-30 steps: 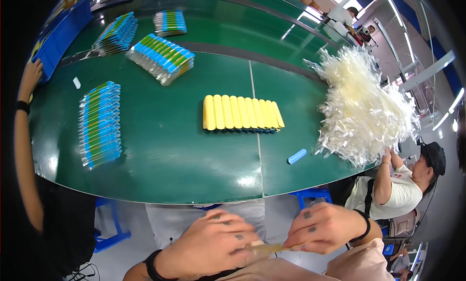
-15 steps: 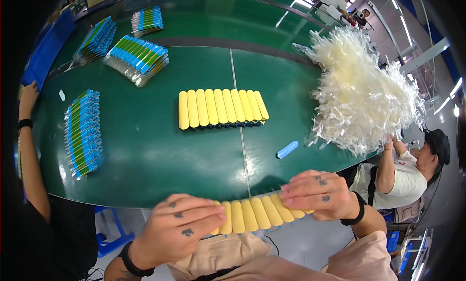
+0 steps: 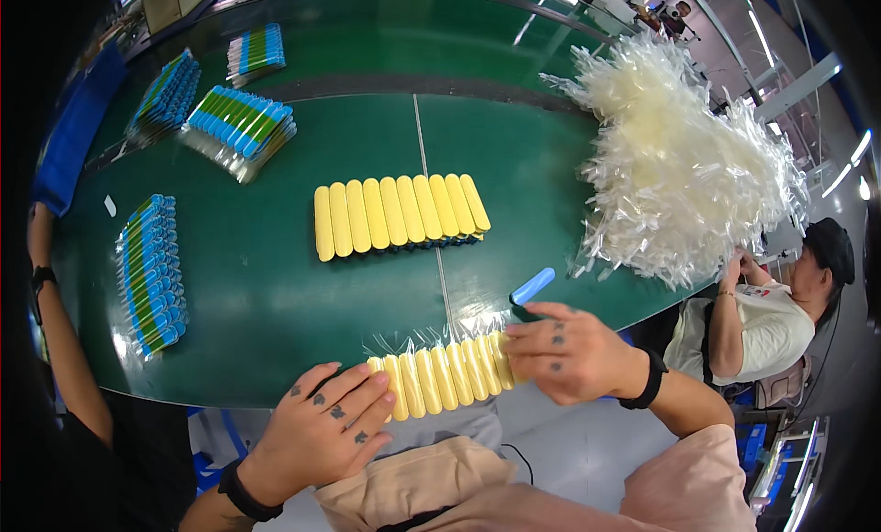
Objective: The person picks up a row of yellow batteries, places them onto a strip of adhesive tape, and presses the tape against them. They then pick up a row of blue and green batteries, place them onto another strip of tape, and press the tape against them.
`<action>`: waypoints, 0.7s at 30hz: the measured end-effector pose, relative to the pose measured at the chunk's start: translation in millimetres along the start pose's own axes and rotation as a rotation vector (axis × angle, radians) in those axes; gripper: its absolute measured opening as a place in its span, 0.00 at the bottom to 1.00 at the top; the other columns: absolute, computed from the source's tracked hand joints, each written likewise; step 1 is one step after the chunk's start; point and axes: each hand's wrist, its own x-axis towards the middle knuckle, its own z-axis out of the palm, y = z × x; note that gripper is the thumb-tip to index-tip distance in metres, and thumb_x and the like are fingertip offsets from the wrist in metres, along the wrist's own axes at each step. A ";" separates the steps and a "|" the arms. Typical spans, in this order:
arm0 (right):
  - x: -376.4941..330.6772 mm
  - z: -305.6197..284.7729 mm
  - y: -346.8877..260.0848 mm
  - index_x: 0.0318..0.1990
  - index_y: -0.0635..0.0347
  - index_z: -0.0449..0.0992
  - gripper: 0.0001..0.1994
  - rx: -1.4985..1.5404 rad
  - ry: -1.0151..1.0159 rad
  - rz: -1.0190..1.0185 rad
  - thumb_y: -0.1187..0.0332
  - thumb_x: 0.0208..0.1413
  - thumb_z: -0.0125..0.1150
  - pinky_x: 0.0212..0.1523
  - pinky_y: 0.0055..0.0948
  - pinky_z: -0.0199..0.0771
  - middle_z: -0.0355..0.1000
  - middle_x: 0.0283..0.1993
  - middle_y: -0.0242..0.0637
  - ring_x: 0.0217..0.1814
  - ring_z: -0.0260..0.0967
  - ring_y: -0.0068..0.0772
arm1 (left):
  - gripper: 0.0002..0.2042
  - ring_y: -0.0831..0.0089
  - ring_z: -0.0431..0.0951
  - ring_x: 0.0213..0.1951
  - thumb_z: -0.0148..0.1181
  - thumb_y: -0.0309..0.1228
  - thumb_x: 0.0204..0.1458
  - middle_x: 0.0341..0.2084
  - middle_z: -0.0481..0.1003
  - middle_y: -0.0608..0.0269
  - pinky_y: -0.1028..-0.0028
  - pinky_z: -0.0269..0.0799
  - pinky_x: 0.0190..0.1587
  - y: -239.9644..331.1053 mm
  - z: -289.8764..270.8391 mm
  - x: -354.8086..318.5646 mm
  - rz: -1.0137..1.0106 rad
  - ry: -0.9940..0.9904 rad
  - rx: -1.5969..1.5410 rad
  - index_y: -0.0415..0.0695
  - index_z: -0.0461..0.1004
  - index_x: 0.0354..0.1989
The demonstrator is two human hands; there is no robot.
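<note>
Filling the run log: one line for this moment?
left hand + right hand: hold row of yellow bagged sticks | table edge | second row mid-table

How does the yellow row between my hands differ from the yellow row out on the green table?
The held yellow row sits at the table's near edge, pressed between the left hand and right hand; the far yellow row lies untouched mid-table. Clear wrapper ends stick out along the held row's top; the far row shows none plainly. Both are side-by-side yellow sticks in slightly tilted rows.
</note>
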 end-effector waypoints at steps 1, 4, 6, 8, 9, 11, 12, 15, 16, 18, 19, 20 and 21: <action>-3.4 -8.1 4.1 0.46 0.61 0.81 0.17 0.067 0.070 0.101 0.76 0.45 0.65 0.58 0.44 0.74 0.78 0.48 0.37 0.51 0.77 0.43 | 0.14 0.62 0.79 0.50 0.69 0.37 0.47 0.45 0.80 0.62 0.59 0.71 0.55 1.6 -2.5 -0.4 -0.053 -0.018 -0.096 0.46 0.82 0.42; 4.2 -12.1 22.8 0.50 0.60 0.79 0.20 -0.080 0.222 0.361 0.74 0.46 0.69 0.50 0.44 0.75 0.75 0.50 0.40 0.50 0.74 0.47 | 0.15 0.62 0.80 0.47 0.72 0.38 0.43 0.43 0.81 0.64 0.59 0.73 0.52 -11.3 -8.0 -2.8 -0.106 0.073 -0.195 0.47 0.82 0.40; 4.5 -6.9 29.9 0.50 0.57 0.79 0.19 -0.213 0.081 0.463 0.70 0.48 0.71 0.52 0.43 0.74 0.72 0.55 0.42 0.56 0.71 0.47 | 0.14 0.61 0.80 0.44 0.72 0.36 0.43 0.40 0.81 0.64 0.60 0.74 0.49 -15.0 -4.7 -8.0 -0.149 0.166 -0.244 0.46 0.81 0.38; 0.7 -5.1 33.5 0.48 0.56 0.79 0.18 -0.198 0.063 0.421 0.69 0.48 0.71 0.52 0.42 0.74 0.73 0.55 0.41 0.56 0.71 0.47 | 0.13 0.61 0.81 0.41 0.72 0.33 0.43 0.36 0.82 0.64 0.61 0.75 0.46 -19.2 -4.0 -6.5 -0.194 0.281 -0.290 0.45 0.81 0.37; 1.8 -5.8 33.1 0.46 0.54 0.80 0.16 -0.182 0.048 0.381 0.68 0.48 0.71 0.51 0.42 0.74 0.73 0.54 0.41 0.56 0.71 0.47 | 0.10 0.62 0.81 0.38 0.69 0.29 0.45 0.33 0.82 0.62 0.64 0.75 0.43 -22.0 -4.9 -0.3 -0.251 0.348 -0.420 0.43 0.81 0.37; 8.1 -7.4 27.9 0.41 0.56 0.78 0.12 -0.212 0.037 0.340 0.68 0.49 0.71 0.48 0.41 0.74 0.73 0.51 0.38 0.52 0.73 0.45 | 0.08 0.63 0.82 0.34 0.67 0.25 0.47 0.29 0.81 0.61 0.67 0.75 0.39 -23.4 -4.2 8.2 -0.318 0.426 -0.545 0.41 0.80 0.37; 9.2 -8.1 25.5 0.39 0.57 0.76 0.11 -0.178 -0.019 0.354 0.68 0.50 0.70 0.46 0.41 0.73 0.73 0.50 0.37 0.49 0.73 0.44 | 0.07 0.66 0.82 0.32 0.64 0.23 0.50 0.28 0.81 0.59 0.71 0.74 0.38 -23.3 -1.6 11.3 -0.463 0.491 -0.722 0.39 0.80 0.37; 26.4 -16.3 15.4 0.37 0.58 0.70 0.10 -0.108 -0.045 0.312 0.71 0.52 0.67 0.39 0.41 0.73 0.75 0.40 0.35 0.37 0.75 0.42 | 0.06 0.73 0.82 0.30 0.58 0.19 0.56 0.26 0.81 0.56 0.77 0.72 0.35 -27.0 5.2 13.3 -0.658 0.559 -0.953 0.36 0.79 0.38; 33.2 -22.4 9.8 0.38 0.58 0.70 0.10 -0.033 -0.100 0.325 0.71 0.53 0.67 0.36 0.41 0.73 0.75 0.36 0.35 0.33 0.74 0.43 | 0.05 0.74 0.82 0.30 0.58 0.19 0.56 0.26 0.80 0.56 0.77 0.72 0.35 -29.0 9.3 11.7 -0.640 0.557 -0.970 0.36 0.79 0.38; 49.6 -20.2 6.8 0.38 0.58 0.70 0.09 0.041 -0.172 0.274 0.69 0.54 0.64 0.25 0.41 0.71 0.73 0.26 0.37 0.24 0.73 0.46 | 0.05 0.74 0.82 0.30 0.58 0.19 0.56 0.26 0.80 0.57 0.77 0.72 0.34 -30.2 12.7 7.3 -0.629 0.557 -0.992 0.35 0.79 0.39; 60.3 -15.0 5.0 0.38 0.58 0.70 0.09 0.046 -0.174 0.271 0.69 0.54 0.64 0.25 0.41 0.71 0.73 0.26 0.37 0.24 0.73 0.46 | 0.05 0.74 0.82 0.30 0.58 0.19 0.57 0.27 0.80 0.57 0.77 0.72 0.34 -29.4 9.7 4.7 -0.638 0.566 -1.007 0.35 0.79 0.38; 70.6 -9.5 4.0 0.38 0.58 0.70 0.09 0.068 -0.218 0.237 0.68 0.54 0.63 0.23 0.42 0.70 0.72 0.25 0.38 0.23 0.73 0.45 | 0.05 0.74 0.82 0.31 0.58 0.19 0.57 0.27 0.80 0.57 0.77 0.72 0.34 -30.3 8.4 3.9 -0.640 0.577 -1.026 0.35 0.79 0.38; 81.1 -4.6 2.8 0.38 0.58 0.70 0.08 0.091 -0.262 0.204 0.68 0.55 0.62 0.21 0.42 0.69 0.72 0.24 0.38 0.23 0.73 0.45 | 0.05 0.74 0.82 0.31 0.58 0.19 0.57 0.27 0.80 0.57 0.77 0.72 0.34 -31.6 9.0 3.8 -0.640 0.578 -1.030 0.35 0.79 0.38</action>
